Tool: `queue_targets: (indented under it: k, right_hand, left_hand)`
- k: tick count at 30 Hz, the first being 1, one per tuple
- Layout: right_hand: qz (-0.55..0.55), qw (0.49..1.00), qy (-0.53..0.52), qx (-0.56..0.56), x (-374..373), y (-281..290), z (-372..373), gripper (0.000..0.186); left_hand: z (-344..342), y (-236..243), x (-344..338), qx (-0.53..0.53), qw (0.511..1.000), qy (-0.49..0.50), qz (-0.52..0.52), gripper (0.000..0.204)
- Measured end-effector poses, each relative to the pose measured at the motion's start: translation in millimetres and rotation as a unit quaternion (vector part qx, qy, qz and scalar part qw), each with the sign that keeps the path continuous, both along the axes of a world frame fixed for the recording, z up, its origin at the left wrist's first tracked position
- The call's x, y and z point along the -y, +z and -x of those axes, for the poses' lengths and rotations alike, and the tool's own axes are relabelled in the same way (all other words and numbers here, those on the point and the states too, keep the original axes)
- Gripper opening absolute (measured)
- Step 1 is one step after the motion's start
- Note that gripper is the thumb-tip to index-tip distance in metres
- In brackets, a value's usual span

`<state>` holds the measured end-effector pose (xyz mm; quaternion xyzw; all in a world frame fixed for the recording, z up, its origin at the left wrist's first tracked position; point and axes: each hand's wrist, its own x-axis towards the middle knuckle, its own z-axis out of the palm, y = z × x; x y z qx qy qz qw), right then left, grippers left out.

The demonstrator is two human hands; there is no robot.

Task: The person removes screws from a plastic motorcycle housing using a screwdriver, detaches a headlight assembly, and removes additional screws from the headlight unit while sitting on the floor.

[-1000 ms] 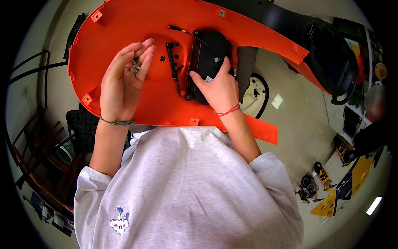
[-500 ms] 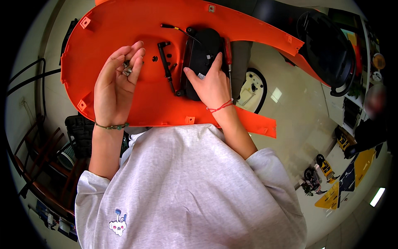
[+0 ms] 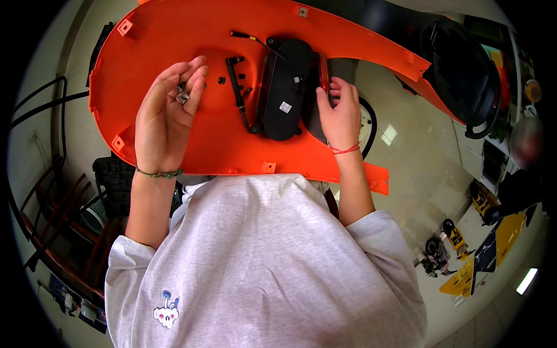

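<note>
My left hand (image 3: 165, 124), palm up with fingers curled, cups several small metal screws (image 3: 182, 94) over the orange panel (image 3: 203, 145). At the right, my right hand (image 3: 341, 116) has its thumb and fingers closed around the lower end of a red screwdriver handle (image 3: 324, 69); the shaft is hidden by the hand. Just left of the screwdriver lies a long black rounded housing (image 3: 285, 93), set on the panel. A black cable with a plug end (image 3: 241, 35) runs from its top. Beside the housing stands a slim black hinged bracket (image 3: 235, 87).
Square mounting tabs (image 3: 268, 167) line the panel's rim. A black seat-like part (image 3: 458, 69) is at the upper right. A white black-rimmed piece (image 3: 366, 124) rests on the floor past my right hand. A black case (image 3: 113, 185) and wooden chair (image 3: 64, 232) stand at left.
My right hand has moved right, off the black housing and onto the red screwdriver handle. The left hand still cups the screws. The whole view has shifted slightly.
</note>
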<state>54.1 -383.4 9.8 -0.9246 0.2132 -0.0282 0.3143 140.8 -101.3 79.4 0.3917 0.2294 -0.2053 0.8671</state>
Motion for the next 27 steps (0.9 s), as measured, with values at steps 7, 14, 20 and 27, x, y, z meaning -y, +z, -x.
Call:
queue_targets:
  k: [7,14,20,27]
  right_hand:
    - [0.088,0.985,0.055,-0.138,17,-18,-12,0.039]
    - [0.069,0.985,-0.011,-0.157,27,-23,-2,0.041]
    - [0.081,0.979,-0.005,-0.187,18,-11,-7,0.046]
    - [-0.07,0.997,0.02,-0.015,1,4,-9,0.034]
  left_hand:
    - [-1,1,1,0.005,1.0,-0.002,0.005,0.028]
    - [1,-1,-2,0.001,1.0,0.006,0.001,0.028]
    - [1,-1,-4,0.001,1.0,0.004,0.004,0.028]
    - [3,-1,-3,0.0,1.0,0.0,0.002,0.027]
